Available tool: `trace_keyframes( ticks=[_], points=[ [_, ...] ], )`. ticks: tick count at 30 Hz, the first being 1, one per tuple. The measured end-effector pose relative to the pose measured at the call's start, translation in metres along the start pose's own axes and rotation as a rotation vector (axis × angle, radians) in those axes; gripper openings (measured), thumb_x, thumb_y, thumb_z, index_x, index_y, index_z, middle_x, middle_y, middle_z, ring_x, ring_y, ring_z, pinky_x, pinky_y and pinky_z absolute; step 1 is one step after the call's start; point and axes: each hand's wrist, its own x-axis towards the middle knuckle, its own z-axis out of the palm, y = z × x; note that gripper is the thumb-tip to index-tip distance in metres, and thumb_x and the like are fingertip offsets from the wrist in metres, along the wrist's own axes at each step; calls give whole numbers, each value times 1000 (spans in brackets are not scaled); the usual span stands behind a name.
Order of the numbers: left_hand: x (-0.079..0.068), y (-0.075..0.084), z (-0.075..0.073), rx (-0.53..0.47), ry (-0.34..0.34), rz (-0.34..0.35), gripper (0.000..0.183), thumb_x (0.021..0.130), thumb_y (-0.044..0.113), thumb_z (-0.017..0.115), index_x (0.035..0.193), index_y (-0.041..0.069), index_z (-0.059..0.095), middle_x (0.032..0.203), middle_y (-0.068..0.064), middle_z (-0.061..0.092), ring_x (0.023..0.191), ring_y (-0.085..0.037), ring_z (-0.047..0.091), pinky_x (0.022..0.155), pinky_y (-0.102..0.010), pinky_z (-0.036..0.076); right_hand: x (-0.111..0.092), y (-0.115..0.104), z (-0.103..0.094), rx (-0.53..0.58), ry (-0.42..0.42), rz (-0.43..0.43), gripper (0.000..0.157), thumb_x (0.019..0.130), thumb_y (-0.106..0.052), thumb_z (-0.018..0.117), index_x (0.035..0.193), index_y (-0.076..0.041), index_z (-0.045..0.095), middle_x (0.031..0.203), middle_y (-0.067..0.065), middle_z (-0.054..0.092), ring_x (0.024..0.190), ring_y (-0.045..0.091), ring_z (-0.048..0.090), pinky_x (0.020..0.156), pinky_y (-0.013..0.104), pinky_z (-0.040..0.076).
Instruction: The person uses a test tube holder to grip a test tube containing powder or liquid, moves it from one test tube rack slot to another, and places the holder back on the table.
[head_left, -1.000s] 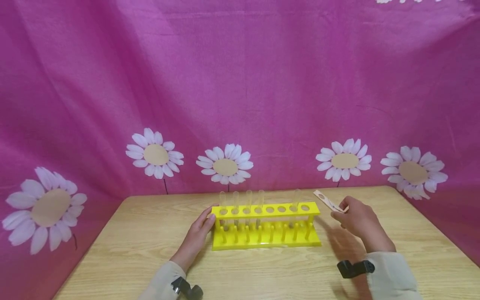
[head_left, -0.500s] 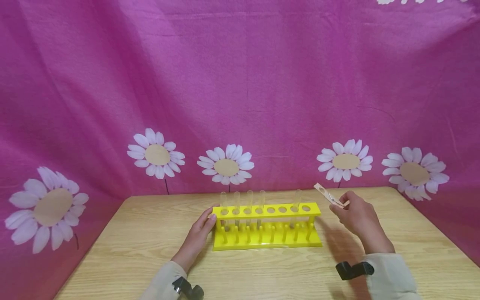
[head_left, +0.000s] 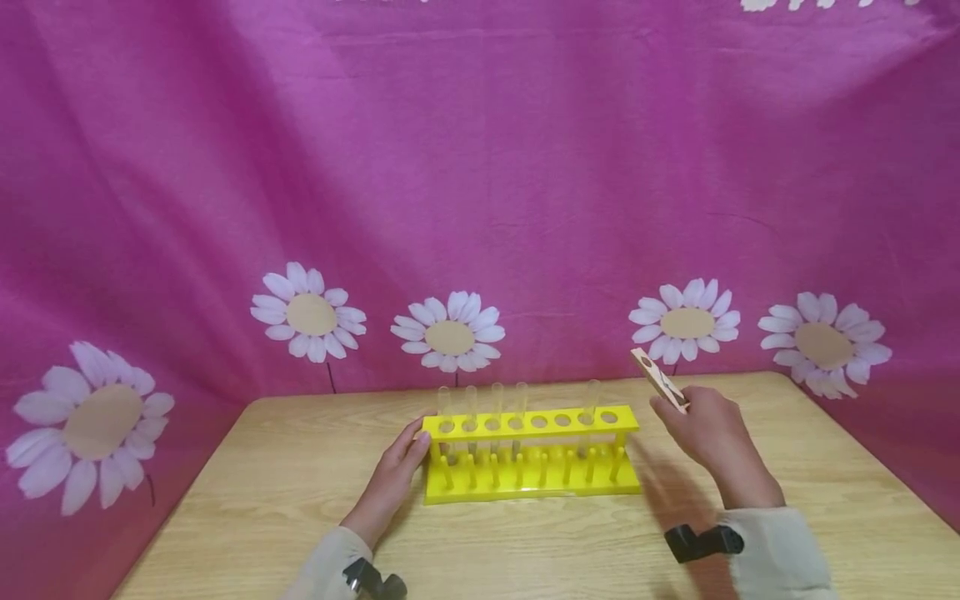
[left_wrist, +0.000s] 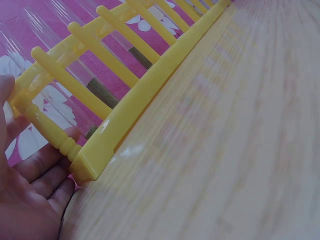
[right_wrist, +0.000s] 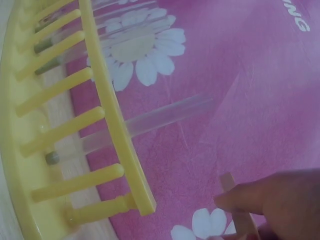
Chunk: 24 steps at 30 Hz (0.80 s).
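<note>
A yellow test tube rack [head_left: 525,432] stands on the table. My left hand [head_left: 396,467] grips its left end, thumb near the top bar and fingers around the end post [left_wrist: 50,127]. Several clear test tubes [head_left: 497,400] stand in the rack's left holes, and a single test tube [right_wrist: 170,112] stands near the right end. Dark material shows at the tube bottoms. To the right of the rack, above the table, my right hand [head_left: 708,433] pinches a wooden test tube clamp [head_left: 658,379], its tip pointing up and left. The clamp's lower part is hidden by my fingers.
The wood-grain table [head_left: 247,500] meets a pink cloth backdrop [head_left: 480,183] printed with white daisies. A row of yellow pegs [head_left: 543,471] rises from the rack's base. Black wrist mounts [head_left: 703,543] sit at both sleeves.
The right hand has risen slightly and turned the clamp, so its tip points more steeply upward. The left hand and the rack have stayed in place.
</note>
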Motion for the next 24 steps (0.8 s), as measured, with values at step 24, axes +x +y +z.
trace_keyframes(
  ticks=[24],
  points=[
    [-2, 0, 0, -18, -14, 4, 49, 87, 57, 43, 131, 35, 41, 139, 5, 38, 128, -19, 33, 105, -44, 29, -9, -17, -1, -21, -6, -115, 47, 90, -47, 47, 73, -4, 55, 55, 3, 52, 47, 17, 42, 39, 26, 33]
  ],
)
